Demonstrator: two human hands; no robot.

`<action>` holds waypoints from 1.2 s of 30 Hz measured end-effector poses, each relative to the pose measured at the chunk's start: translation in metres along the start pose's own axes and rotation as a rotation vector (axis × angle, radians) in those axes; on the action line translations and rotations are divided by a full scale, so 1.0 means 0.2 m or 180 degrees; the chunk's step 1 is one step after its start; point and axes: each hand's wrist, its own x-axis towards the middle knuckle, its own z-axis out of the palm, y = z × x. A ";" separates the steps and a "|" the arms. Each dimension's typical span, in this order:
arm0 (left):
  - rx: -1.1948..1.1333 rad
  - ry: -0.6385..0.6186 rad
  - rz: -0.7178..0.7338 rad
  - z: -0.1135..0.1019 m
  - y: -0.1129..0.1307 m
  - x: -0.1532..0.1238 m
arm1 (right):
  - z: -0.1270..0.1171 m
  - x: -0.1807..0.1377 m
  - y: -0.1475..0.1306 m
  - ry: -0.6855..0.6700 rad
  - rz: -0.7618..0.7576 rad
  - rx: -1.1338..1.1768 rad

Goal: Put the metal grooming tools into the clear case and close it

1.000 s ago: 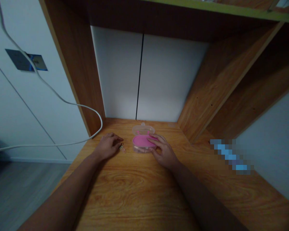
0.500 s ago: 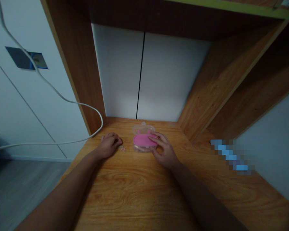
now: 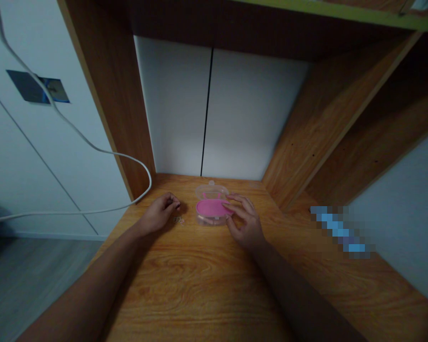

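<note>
A pink oval case [image 3: 211,208] lies on the wooden desk [image 3: 196,280], with a clear hinged lid [image 3: 211,191] folded open behind it. Its contents are hard to make out. My right hand [image 3: 245,222] is beside the case, its fingers spread and their tips at the case's right edge. My left hand [image 3: 160,213] is to the left of the case, with fingertips drawn together just above several tiny pieces [image 3: 179,220] on the desk. Whether those fingers pinch anything is hidden.
Wooden side panels [image 3: 117,104] and a wooden shelf [image 3: 328,123] frame the desk, with a white back panel [image 3: 207,114] behind. A white cable [image 3: 135,194] curves past the left upright. A blurred blue patch [image 3: 342,230] lies at the right.
My left hand has drawn back and up from the tiny pieces, its fingers closing together. My right hand has shifted slightly right, its fingers now at the case's edge rather than over the pink top.
</note>
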 end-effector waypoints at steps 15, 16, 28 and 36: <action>-0.1325 0.0711 0.0362 0.43 0.33 -0.22 | 0.07 -0.02 -0.19 0.0113 -0.0518 -0.0023; -0.1351 0.0780 0.0298 0.44 0.33 -0.23 | 0.06 -0.02 -0.18 0.0103 -0.0547 -0.0039; -0.2278 0.0688 -0.0528 0.42 0.35 -0.19 | 0.06 -0.02 -0.16 0.0162 -0.0490 -0.0052; -0.2469 0.0479 -0.0613 0.42 0.35 -0.19 | 0.06 -0.01 -0.16 0.0335 -0.0233 0.0221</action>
